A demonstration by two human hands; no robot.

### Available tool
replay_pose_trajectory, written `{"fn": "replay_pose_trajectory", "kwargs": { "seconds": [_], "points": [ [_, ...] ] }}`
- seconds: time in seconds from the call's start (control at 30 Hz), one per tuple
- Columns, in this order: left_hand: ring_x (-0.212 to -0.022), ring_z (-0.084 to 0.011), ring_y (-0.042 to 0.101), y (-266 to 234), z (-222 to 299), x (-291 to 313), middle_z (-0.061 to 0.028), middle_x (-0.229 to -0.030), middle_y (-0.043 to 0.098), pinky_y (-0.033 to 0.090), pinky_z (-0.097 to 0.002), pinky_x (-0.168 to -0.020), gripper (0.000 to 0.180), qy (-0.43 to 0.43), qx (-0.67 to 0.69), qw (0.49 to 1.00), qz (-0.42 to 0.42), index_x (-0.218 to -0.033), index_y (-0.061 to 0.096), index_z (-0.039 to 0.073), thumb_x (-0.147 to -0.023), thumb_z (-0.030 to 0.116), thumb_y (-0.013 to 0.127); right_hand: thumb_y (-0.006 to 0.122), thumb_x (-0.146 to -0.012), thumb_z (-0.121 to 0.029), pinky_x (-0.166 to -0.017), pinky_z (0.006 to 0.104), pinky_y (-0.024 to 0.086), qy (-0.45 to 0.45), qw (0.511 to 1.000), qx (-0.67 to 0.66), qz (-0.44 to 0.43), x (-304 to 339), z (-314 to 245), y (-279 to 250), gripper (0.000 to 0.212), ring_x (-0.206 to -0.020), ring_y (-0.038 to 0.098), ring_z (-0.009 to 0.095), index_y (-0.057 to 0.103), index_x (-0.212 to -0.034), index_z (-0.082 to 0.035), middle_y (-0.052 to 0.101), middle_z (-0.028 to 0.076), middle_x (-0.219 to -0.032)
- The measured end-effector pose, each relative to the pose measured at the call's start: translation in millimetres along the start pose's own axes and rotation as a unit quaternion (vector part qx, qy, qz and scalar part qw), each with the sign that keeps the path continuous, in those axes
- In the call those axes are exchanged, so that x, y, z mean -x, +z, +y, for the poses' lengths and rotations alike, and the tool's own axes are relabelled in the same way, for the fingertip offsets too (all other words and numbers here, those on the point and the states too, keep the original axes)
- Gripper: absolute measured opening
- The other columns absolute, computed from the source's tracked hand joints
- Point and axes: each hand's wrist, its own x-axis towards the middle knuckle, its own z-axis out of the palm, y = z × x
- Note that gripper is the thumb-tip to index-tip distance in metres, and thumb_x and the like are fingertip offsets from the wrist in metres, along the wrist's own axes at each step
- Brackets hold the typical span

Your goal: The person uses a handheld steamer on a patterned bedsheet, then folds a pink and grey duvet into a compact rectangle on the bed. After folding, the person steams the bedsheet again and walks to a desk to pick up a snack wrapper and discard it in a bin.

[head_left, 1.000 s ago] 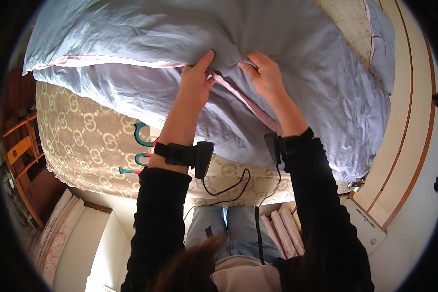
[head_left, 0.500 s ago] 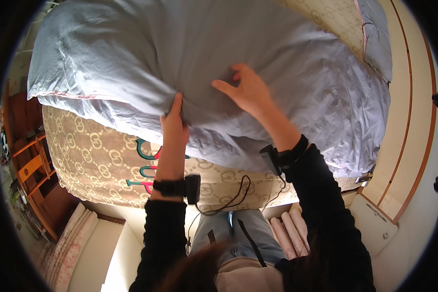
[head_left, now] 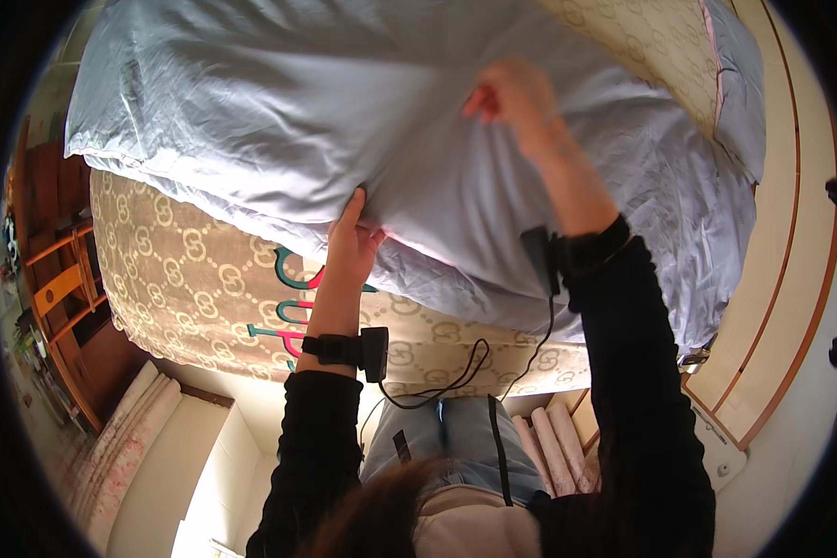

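Fingers (head_left: 351, 206) on the left hand (head_left: 348, 249) are pinched onto the gray quilt (head_left: 279, 112), thumb on top, mid-frame, right by the pink trim (head_left: 411, 245); I'd guess that's so the edge can't slip. Right hand (head_left: 519, 98) is up over the quilt around upper centre, too blurry to tell if its fingers are apart or together. Quilt's spread across the upper middle, over a brown patterned bedspread (head_left: 163, 265). Headcount: two hands, one quilt, one bedspread, two black wrist straps (head_left: 331, 351).
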Motion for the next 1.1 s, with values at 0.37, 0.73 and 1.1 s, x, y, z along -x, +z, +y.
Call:
{"fn": "replay_pose_trajectory", "kwargs": {
  "seconds": [0.37, 0.73, 1.1],
  "points": [
    [-0.111, -0.0207, 0.055, 37, 39, -8, -0.0083, -0.123, 0.057, 0.045, -0.0352, -0.089, 0.054, 0.092, 0.034, 0.994, -0.056, -0.126, 0.051, 0.003, -0.087, 0.036, 0.068, 0.068, -0.083, -0.033, -0.107, 0.0492, 0.031, -0.278, 0.824, 0.484, 0.093, 118, 78, 30, 0.058, -0.130, 0.042, 0.033, 0.049, -0.132, -0.008, 0.048, 0.013, -0.138],
    [-0.106, -0.0212, 0.057, -46, 79, 14, -0.0122, -0.116, 0.061, 0.048, -0.0339, -0.095, 0.035, 0.180, -0.102, 0.966, 0.156, -0.116, 0.057, -0.006, -0.083, 0.007, 0.057, 0.055, -0.078, -0.010, -0.085, 0.0372, 0.051, -0.184, 0.789, 0.568, 0.145, 247, 135, -21, 0.035, -0.102, 0.063, 0.028, 0.064, -0.112, -0.009, 0.064, 0.009, -0.114],
    [-0.105, -0.0200, 0.060, -23, -61, 36, -0.0068, -0.114, 0.063, 0.050, -0.0302, -0.088, 0.036, 0.083, -0.063, 0.993, 0.052, -0.117, 0.057, 0.003, -0.083, 0.005, 0.070, 0.064, -0.080, -0.010, -0.098, 0.0410, 0.044, -0.157, 0.892, 0.414, 0.093, 317, 193, -2, 0.046, -0.122, 0.050, 0.031, 0.056, -0.125, -0.008, 0.054, 0.014, -0.131]
  ]
}}
